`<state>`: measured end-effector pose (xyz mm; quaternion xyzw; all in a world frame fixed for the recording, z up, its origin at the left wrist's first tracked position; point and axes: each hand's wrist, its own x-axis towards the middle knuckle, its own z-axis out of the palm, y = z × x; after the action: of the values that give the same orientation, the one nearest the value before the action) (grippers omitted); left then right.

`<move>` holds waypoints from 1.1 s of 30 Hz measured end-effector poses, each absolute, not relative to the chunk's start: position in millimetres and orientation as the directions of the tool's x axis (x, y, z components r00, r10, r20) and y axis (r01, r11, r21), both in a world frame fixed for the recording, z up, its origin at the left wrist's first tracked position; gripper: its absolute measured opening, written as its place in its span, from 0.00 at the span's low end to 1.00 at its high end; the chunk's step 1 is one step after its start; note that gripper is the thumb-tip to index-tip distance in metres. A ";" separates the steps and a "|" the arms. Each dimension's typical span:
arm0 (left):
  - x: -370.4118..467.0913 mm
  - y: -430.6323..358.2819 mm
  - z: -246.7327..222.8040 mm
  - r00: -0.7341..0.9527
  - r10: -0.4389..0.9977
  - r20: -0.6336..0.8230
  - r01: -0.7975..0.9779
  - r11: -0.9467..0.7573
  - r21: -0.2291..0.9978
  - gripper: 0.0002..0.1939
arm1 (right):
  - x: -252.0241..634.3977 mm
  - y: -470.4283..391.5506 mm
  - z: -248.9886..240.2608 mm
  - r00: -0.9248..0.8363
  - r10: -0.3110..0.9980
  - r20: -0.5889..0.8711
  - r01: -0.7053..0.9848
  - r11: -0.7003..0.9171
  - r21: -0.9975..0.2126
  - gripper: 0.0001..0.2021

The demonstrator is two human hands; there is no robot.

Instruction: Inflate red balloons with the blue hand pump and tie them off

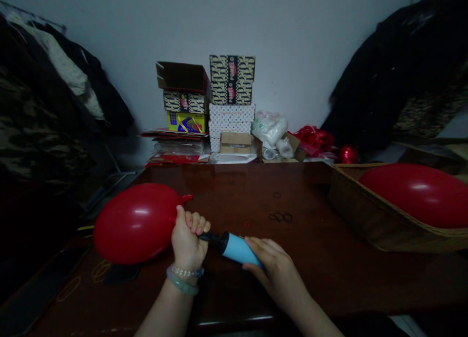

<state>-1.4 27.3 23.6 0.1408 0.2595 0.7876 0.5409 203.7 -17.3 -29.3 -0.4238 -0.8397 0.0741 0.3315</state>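
Note:
My left hand [189, 237], with a beaded bracelet and a green bangle at its wrist, is closed round the neck of a red balloon and the black nozzle end of a hand pump. The inflated red balloon [137, 223] lies to its left; a small red tip shows above the fist. The pump's light blue barrel [239, 249] points down to the right. My right hand [272, 266] is wrapped over the barrel's far end, hiding that end.
A woven basket [380, 225] holding another red balloon [420, 193] stands at the right. Black bands [281, 217] lie mid-table [234, 186], tan bands [100, 271] at left. Stacked boxes [232, 117], plastic rolls [278, 149] and red ribbon [316, 141] are behind; clothes hang either side.

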 end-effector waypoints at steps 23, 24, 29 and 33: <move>9.7 25.8 16.7 -0.371 0.925 -0.081 -0.792 -0.269 0.549 0.26 | 203.3 -21.2 -30.2 -0.414 0.773 0.481 0.692 0.611 -0.386 0.24; 11.5 25.2 16.4 -0.369 0.926 -0.083 -0.791 -0.265 0.552 0.26 | 202.4 -21.4 -30.3 -0.415 0.776 0.476 0.692 0.608 -0.389 0.23; 13.2 23.5 19.1 -0.382 0.923 -0.051 -0.767 -0.286 0.574 0.26 | 204.7 -19.1 -30.5 -0.430 0.769 0.474 0.666 0.624 -0.408 0.24; 4.9 24.5 24.4 -0.394 0.919 -0.027 -0.753 -0.306 0.582 0.26 | 209.5 -16.0 -32.9 -0.444 0.767 0.463 0.660 0.630 -0.410 0.25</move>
<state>4.9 24.5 24.4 0.1575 0.2627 0.7925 0.5273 209.5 -16.0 -32.9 -0.4218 -0.8455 0.0848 0.3161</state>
